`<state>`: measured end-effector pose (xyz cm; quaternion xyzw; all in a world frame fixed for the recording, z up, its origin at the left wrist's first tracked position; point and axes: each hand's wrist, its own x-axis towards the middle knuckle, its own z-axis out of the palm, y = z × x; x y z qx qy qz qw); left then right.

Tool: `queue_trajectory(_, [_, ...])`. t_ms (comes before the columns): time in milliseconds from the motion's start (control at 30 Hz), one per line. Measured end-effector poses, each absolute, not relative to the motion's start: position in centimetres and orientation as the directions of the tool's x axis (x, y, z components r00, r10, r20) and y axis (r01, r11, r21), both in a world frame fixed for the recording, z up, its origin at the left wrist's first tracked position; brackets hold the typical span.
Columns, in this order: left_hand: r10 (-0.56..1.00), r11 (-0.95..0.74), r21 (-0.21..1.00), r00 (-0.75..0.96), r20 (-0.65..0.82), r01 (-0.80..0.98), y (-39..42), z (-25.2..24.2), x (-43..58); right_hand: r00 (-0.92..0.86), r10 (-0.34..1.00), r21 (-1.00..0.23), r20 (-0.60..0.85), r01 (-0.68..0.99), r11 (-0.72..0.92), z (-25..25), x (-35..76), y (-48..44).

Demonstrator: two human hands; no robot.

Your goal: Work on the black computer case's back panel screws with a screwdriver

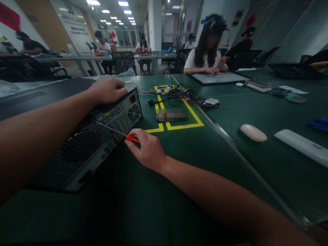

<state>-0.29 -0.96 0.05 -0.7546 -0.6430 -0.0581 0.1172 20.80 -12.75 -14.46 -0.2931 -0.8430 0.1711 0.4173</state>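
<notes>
A black desktop computer case (pixel 89 160) lies on its side at the left, its grey back panel turned towards me. My left hand (pixel 109 90) rests on its upper edge with curled fingers, gripping near the power socket corner. In my right hand (pixel 148 150) is an orange-handled screwdriver (pixel 132 137), held between thumb and fingers. Its long thin shaft points left to the back panel, with the tip by the expansion slots above the large round vent. Whether the tip sits in a screw is too small to tell.
Yellow tape (pixel 184 127) marks the green table (pixel 179 147), with bundled cables (pixel 183 92) and a blurred-out object (pixel 171 115) there. Right of a table seam lie a beige oval object (pixel 253 132) and a long white object (pixel 302 145). Across the table a person (pixel 207 51) works over a flat panel (pixel 217 78).
</notes>
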Motion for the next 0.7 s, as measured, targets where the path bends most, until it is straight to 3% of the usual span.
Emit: queue_trajectory(700, [0.962, -0.129, -0.097, 0.148, 0.229, 0.987, -0.94, 0.03, -0.14, -0.465, 0.650, -0.568, 0.601, 0.323, 0.757, -14.35, 20.72, -12.74])
